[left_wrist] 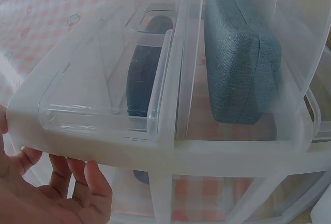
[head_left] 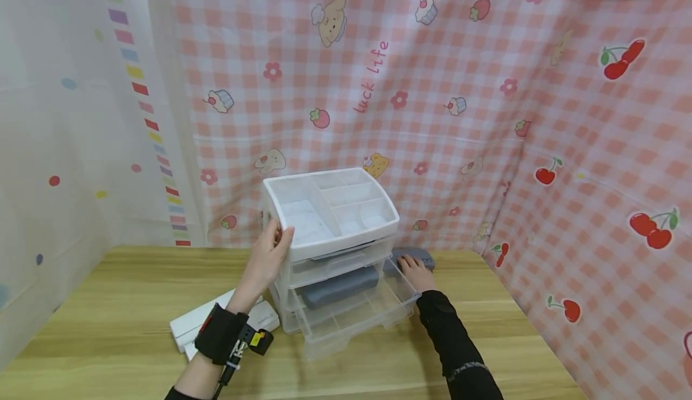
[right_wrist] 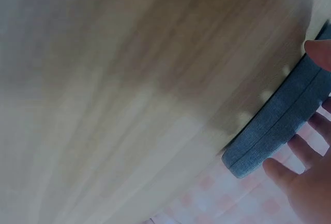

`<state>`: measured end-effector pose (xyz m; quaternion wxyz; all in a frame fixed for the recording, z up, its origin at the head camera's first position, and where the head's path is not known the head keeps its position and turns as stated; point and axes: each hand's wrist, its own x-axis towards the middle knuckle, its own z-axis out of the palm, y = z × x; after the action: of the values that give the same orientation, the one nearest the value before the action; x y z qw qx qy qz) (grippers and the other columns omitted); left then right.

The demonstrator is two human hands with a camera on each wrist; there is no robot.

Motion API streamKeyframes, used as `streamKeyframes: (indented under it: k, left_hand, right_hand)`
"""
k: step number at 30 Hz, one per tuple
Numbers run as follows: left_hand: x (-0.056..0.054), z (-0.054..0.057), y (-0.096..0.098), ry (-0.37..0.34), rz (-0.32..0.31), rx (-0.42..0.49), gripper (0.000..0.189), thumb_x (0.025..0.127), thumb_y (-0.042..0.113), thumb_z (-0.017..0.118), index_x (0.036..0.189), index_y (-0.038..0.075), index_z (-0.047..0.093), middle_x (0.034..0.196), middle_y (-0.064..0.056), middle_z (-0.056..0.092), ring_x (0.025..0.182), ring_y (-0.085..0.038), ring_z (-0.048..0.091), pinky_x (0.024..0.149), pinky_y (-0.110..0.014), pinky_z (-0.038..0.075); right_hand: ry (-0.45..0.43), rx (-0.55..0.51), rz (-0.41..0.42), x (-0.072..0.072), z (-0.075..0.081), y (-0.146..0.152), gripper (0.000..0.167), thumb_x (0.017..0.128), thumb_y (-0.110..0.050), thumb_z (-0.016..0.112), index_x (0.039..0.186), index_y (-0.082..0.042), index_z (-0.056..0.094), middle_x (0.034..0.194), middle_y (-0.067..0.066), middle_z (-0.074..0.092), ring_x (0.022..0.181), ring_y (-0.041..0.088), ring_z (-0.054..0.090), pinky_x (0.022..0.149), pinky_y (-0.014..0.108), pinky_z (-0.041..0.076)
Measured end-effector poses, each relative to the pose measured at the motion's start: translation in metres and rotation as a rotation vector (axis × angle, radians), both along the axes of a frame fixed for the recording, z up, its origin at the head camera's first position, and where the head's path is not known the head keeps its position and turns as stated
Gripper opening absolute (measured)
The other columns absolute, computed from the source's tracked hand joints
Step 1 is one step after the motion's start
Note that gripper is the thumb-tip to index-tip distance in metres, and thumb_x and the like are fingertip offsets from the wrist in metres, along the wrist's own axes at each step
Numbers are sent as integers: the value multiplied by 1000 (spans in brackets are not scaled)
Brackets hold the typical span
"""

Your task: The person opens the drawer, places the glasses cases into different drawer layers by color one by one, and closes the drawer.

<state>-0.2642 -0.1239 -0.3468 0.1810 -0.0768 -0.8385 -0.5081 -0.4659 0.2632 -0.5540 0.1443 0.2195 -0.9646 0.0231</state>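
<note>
A white and clear plastic drawer organizer [head_left: 337, 242] stands on the table. At its upper left corner my left hand [head_left: 268, 256] grips the rim, thumb above and fingers along the side. One drawer [head_left: 373, 316] is pulled out, and a grey-blue fabric case [head_left: 340, 289] lies in it. Through the clear plastic in the left wrist view, a dark blue item [left_wrist: 142, 79] shows in the neighbouring drawer. To the right of the organizer my right hand [head_left: 417, 275] holds a grey-blue glasses case [right_wrist: 274, 123] on the table, thumb on one side and fingers on the other.
White boxes [head_left: 197, 322] lie left of the organizer, partly hidden behind my left forearm. A pink checked curtain [head_left: 346, 87] hangs at the back and right of the wooden table [head_left: 108, 328]. The pulled-out drawer juts toward the front.
</note>
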Motion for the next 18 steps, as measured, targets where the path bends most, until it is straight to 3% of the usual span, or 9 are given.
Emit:
streamKeyframes:
  k: [1, 3, 5, 9, 14, 18]
  left_hand:
    - [0, 0, 0, 0, 3, -5, 29, 103, 32, 39, 90, 6, 35, 78, -6, 34, 66, -17, 34, 60, -25, 29]
    - [0, 0, 0, 0, 8, -4, 28, 103, 32, 39, 90, 7, 36, 78, -6, 34, 66, -17, 35, 60, -25, 29]
    - [0, 0, 0, -2, 12, -2, 27, 103, 31, 39, 90, 7, 36, 78, -6, 35, 67, -17, 35, 60, -25, 29]
    - [0, 1, 0, -2, 14, 1, 27, 103, 31, 39, 92, 7, 37, 79, -6, 36, 68, -16, 36, 61, -26, 30]
    - [1, 2, 0, 0, 13, -6, 27, 103, 32, 39, 93, 7, 37, 80, -6, 37, 68, -16, 37, 61, -26, 30]
    - [1, 1, 1, -7, 4, -1, 27, 103, 33, 39, 93, 7, 37, 79, -7, 36, 68, -17, 37, 61, -26, 30]
  right_hand:
    - [-38, -15, -11, 27, 28, -13, 36, 99, -18, 49, 134, -9, 45, 142, 16, 41, 126, 43, 41, 90, 57, 43]
    - [-88, -34, -29, 69, 68, -31, 32, 95, -5, 53, 127, -3, 49, 135, 21, 45, 119, 47, 43, 88, 61, 42]
    - [-74, -19, -20, 89, 84, -38, 29, 95, -2, 51, 123, -2, 50, 128, 22, 46, 114, 49, 43, 84, 62, 42]
    - [-66, 5, 2, 100, 91, -37, 28, 96, 0, 48, 123, -4, 47, 122, 23, 43, 112, 49, 40, 91, 62, 37]
    - [-32, -48, 87, 102, 88, -32, 29, 92, 5, 53, 119, -2, 46, 124, 26, 44, 119, 50, 40, 103, 65, 27]
    - [18, -50, 155, 104, 86, -28, 31, 89, -1, 58, 118, 0, 47, 124, 26, 50, 119, 46, 45, 102, 60, 34]
